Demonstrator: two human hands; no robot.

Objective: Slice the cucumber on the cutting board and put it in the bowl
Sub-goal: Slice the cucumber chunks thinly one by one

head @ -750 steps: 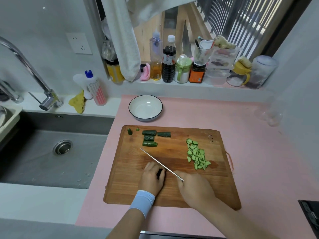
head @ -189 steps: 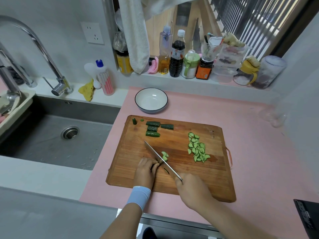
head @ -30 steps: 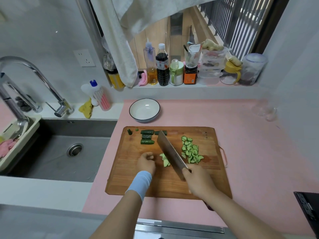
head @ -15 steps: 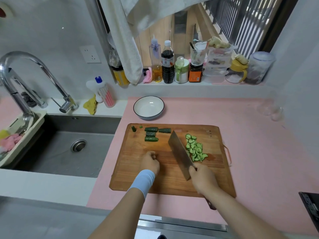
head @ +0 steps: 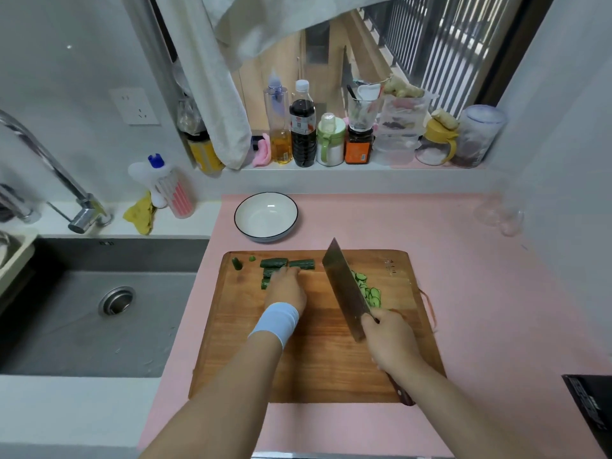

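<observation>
A wooden cutting board lies on the pink counter. Dark green cucumber pieces sit near its far left edge, with two small end bits further left. My left hand lies over the cucumber pieces; its fingertips are hidden, so whether it grips one is unclear. My right hand grips the handle of a cleaver, whose blade is tilted up over the board. A pile of pale green slices lies right of the blade, partly hidden by it. The white bowl beyond the board holds nothing.
A steel sink with a tap lies to the left. Bottles and jars line the window ledge behind. A cloth hangs above the ledge. A glass stands at the far right, and a dark object at the near right.
My left hand has moved from mid-board forward to the cucumber pieces at the far edge. The cleaver, held by my right hand, has pushed the new slices to the right pile and lifted.
</observation>
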